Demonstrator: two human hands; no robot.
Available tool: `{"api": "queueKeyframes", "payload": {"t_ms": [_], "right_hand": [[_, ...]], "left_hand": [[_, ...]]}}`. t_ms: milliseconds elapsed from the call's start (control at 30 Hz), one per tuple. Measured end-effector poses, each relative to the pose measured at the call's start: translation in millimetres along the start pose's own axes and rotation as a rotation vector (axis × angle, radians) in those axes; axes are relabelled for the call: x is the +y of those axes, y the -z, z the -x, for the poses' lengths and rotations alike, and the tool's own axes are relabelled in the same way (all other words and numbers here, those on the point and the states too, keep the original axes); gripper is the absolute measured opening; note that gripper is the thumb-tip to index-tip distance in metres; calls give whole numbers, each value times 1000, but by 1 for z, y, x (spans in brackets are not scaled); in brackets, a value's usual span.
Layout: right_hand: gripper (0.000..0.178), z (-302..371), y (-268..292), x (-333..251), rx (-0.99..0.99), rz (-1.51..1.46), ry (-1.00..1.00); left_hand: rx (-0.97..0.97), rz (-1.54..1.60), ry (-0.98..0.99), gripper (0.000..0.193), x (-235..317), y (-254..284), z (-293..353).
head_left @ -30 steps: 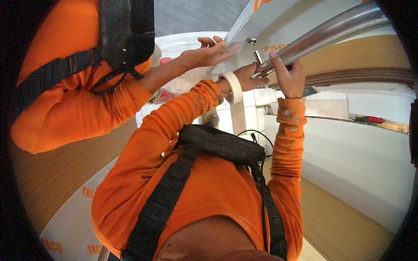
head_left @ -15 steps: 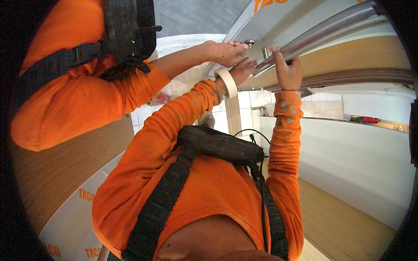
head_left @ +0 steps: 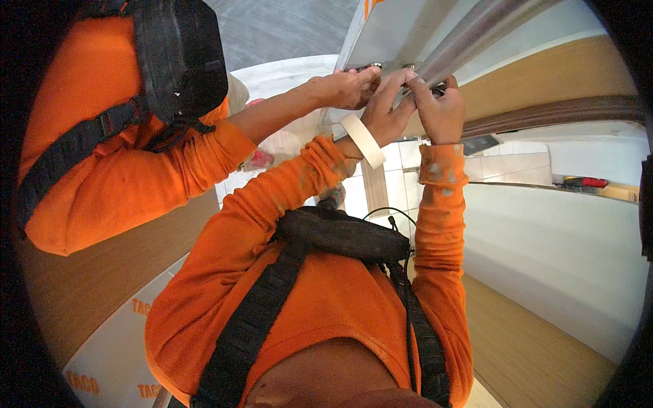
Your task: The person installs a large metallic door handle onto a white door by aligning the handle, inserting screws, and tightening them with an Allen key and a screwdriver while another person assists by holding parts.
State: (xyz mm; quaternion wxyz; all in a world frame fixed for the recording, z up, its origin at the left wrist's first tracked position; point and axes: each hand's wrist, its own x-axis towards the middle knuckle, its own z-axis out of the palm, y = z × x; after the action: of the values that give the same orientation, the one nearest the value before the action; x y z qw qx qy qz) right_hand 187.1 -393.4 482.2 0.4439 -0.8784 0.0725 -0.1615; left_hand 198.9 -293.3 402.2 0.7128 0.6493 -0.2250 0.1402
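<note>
A long shiny metal tube (head_left: 469, 37), like a pull handle, runs down from the upper right along a pale film-covered panel (head_left: 391, 37). My right hand (head_left: 442, 112) is closed around its lower end. The fingers of my left hand (head_left: 389, 114) pinch at the same end, close beside a small metal fitting (head_left: 409, 66) on the panel. Around my left wrist hangs a roll of masking tape (head_left: 362, 141). From the left a co-worker's hand (head_left: 347, 88) reaches to another round metal fitting (head_left: 374, 66); my hands partly hide the tube's end.
The co-worker's orange sleeve (head_left: 136, 183) and black chest pack (head_left: 180, 61) crowd my left side. A wood-coloured board (head_left: 544, 71) with a dark brown edge lies behind the tube. A white panel (head_left: 551, 224) stands at right, with a red-and-black tool (head_left: 585, 181) beyond it.
My left hand has moved up and right to the tube's end, beside my right hand. The tube's lower end has shifted toward the fitting. The co-worker's hand stays by the other fitting.
</note>
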Motion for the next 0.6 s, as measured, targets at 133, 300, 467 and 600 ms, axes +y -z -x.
{"api": "queueKeyframes", "payload": {"t_ms": [133,300,467,600], "right_hand": [[42,13,3,16,50,-271,46],[30,25,33,12,-21,-304,181],[20,51,26,-39,143,-903,-64],[18,26,-5,-12,110,-717,37]], "left_hand": [[79,163,-76,37,26,-4,-4],[-68,-122,-224,24,44,10,-23],[-309,-160,-173,43,20,-5,-12],[-18,-580,-560,36,-14,-8,-33]]}}
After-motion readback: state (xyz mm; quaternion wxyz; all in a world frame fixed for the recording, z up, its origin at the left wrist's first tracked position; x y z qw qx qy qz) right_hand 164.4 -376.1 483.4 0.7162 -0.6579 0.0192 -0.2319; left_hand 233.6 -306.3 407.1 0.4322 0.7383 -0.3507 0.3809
